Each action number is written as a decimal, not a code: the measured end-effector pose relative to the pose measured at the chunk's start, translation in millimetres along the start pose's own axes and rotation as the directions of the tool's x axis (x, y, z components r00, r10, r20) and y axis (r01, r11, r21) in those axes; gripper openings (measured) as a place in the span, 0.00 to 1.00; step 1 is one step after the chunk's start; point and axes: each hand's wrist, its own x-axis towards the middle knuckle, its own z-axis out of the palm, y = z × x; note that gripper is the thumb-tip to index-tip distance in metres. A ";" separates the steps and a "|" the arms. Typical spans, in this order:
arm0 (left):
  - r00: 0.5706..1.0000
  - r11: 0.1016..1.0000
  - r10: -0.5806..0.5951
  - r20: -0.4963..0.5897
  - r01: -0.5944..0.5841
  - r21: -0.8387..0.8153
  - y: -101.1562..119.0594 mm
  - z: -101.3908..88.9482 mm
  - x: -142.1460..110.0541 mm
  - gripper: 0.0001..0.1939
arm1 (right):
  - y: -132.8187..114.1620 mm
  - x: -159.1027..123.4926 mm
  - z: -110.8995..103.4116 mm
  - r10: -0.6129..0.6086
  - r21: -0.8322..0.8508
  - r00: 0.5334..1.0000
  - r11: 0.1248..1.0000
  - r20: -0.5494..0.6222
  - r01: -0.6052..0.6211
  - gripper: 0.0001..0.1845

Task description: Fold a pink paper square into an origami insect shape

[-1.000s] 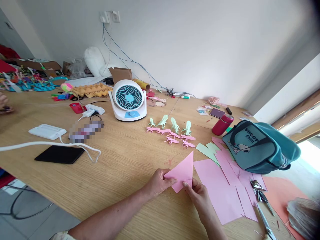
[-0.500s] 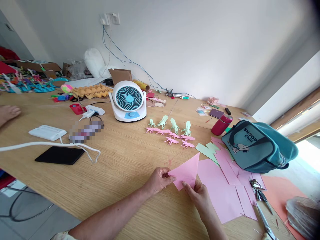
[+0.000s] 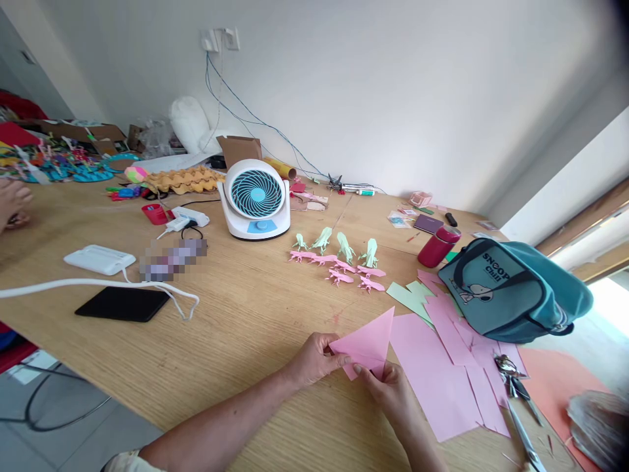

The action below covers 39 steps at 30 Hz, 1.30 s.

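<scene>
A folded pink sheet of paper [image 3: 368, 339], roughly triangular, is held just above the wooden table. My left hand [image 3: 317, 359] pinches its left corner, thumb in front and fingers behind. At the lower right edge, my right hand [image 3: 390, 390] grips the same paper, its thumb close to the left thumb. A crease line runs across the lower part of the paper. Beyond the hands stand several pink folded-paper insects [image 3: 339, 277] and several pale green ones [image 3: 345, 248]. Loose pink sheets [image 3: 437, 373] lie right beside my right hand.
To the right are a teal bag [image 3: 511, 288], a red bottle [image 3: 439, 246], green paper pieces [image 3: 410, 300] and scissors [image 3: 525, 436]. A white fan [image 3: 256, 200] stands at the back. Left lie a black phone [image 3: 122, 304] and white cable; another person's hand [image 3: 12, 202] rests at the far left.
My thumbs have come closer together at the paper's lower edge, and the paper is tilted slightly more. The other person's hand at the left has changed its pose. The view has shifted slightly.
</scene>
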 end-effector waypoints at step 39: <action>0.996 0.996 0.049 -0.071 -0.043 0.076 4.2 -17.2 3.6 0.28 | -9.4 0.5 -18.7 0.009 0.074 0.998 0.997 0.063 -0.013 0.28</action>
